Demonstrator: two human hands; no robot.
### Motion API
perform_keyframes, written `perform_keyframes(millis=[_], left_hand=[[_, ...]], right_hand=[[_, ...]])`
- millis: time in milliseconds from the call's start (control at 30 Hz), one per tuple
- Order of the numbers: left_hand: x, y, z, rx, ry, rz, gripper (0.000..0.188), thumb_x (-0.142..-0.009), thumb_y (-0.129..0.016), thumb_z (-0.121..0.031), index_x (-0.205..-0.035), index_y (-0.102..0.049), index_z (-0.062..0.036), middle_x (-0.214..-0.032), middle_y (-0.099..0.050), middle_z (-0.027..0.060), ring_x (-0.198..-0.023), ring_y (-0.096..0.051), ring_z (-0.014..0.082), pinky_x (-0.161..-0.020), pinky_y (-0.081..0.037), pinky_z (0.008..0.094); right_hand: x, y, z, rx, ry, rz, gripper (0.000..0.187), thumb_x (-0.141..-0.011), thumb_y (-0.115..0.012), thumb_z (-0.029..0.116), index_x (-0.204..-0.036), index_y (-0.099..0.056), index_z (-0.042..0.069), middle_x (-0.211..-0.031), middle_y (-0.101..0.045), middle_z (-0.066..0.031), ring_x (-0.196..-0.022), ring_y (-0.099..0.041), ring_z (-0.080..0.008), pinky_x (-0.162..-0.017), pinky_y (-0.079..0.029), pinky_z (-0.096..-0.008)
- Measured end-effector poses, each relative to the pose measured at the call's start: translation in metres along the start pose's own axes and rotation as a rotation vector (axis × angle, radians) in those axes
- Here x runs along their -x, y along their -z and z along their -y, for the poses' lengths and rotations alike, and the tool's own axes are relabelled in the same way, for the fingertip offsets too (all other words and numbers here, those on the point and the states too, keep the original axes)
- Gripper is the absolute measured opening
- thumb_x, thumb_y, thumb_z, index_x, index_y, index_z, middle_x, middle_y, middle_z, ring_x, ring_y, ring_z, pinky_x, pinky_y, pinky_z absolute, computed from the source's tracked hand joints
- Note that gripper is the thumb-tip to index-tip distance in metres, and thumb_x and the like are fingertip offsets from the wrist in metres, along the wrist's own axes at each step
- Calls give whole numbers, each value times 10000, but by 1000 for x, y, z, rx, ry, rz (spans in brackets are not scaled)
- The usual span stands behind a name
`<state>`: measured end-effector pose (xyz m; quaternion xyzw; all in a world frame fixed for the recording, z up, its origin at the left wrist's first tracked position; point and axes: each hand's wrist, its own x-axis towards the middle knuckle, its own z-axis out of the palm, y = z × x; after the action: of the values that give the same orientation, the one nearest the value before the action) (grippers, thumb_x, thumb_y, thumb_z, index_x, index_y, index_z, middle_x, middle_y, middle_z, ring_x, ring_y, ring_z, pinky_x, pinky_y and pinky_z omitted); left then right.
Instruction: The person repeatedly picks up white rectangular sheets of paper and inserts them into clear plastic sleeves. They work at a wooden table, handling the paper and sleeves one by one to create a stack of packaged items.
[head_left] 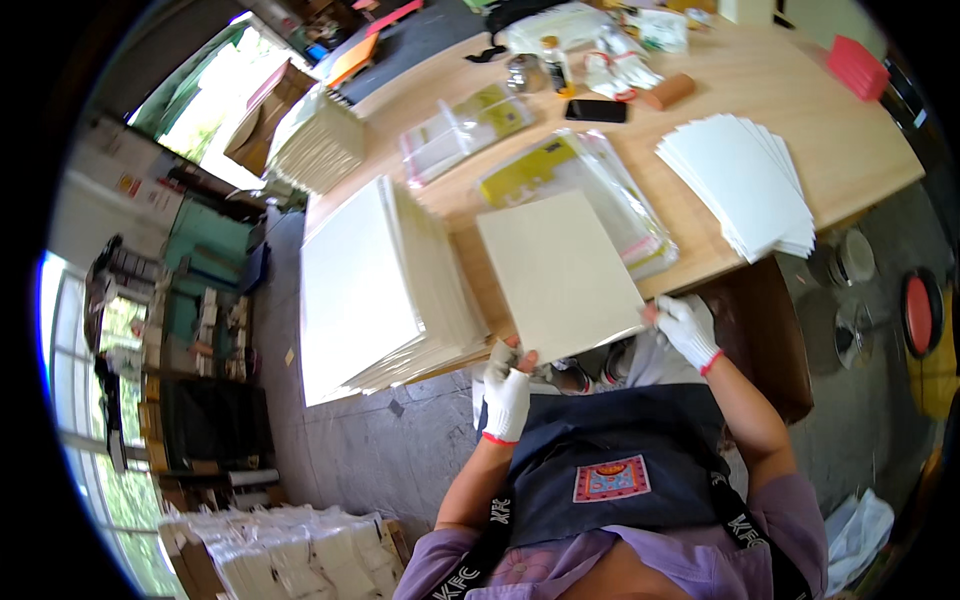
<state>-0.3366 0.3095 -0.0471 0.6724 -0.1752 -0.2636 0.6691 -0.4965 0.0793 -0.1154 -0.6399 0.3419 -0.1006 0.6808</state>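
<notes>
My left hand (507,396) and my right hand (686,330) wear white knit gloves with bare fingertips. Between them a cream rectangular board (560,270) lies tilted over the table's near edge, pinched at its two near corners. Its near edge looks shiny, perhaps from clear film. Just beyond it is a pile of clear plastic sleeves (625,190) with yellow-green print. Left of the board rises a tall stack of white boards (362,290), its lower layers glossy at the edges. A fanned pile of white sheets (735,180) lies to the right.
Farther back on the wooden table (870,150) are more sleeves (468,130), a black phone (596,111), a small bottle (556,66) and loose gloves (622,65). Another stack (316,145) stands at the far left corner. Below the right edge sits a brown carton (765,330).
</notes>
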Motion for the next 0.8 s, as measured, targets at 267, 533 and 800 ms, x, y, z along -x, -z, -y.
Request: perform_keyframes(millis=[267, 533, 800], left_hand=[[54, 89, -105, -163, -544, -310, 279, -819, -484, -54, -1092, -506, -3, -967, -508, 59, -866, -480, 99, -757, -392, 219], [7, 213, -130, -1125, -203, -647, 301, -880, -456, -187, -1139, -488, -38, -1052, -553, 83, -910, -547, 181, -764, -444, 313], [14, 213, 36, 69, -431, -905, 338, -885, -428, -74, -1211, -460, 11, -1211, -436, 113, -1047, -467, 207, -838, -421, 321]], right_hand=[[-12, -105, 82, -265, 277, 437, 244, -915, -512, 273, -776, -511, 73, -579, -448, 27, -469, -409, -50, -414, -306, -198], [-41, -221, 183, 61, 214, 608, 311, -868, -569, 361, -762, -532, 71, -588, -508, 15, -452, -450, -58, -394, -338, -222], [-28, -96, 108, -318, 383, 200, 291, -907, -515, 351, -890, -578, 68, -676, -559, -3, -543, -516, -70, -476, -423, -219]])
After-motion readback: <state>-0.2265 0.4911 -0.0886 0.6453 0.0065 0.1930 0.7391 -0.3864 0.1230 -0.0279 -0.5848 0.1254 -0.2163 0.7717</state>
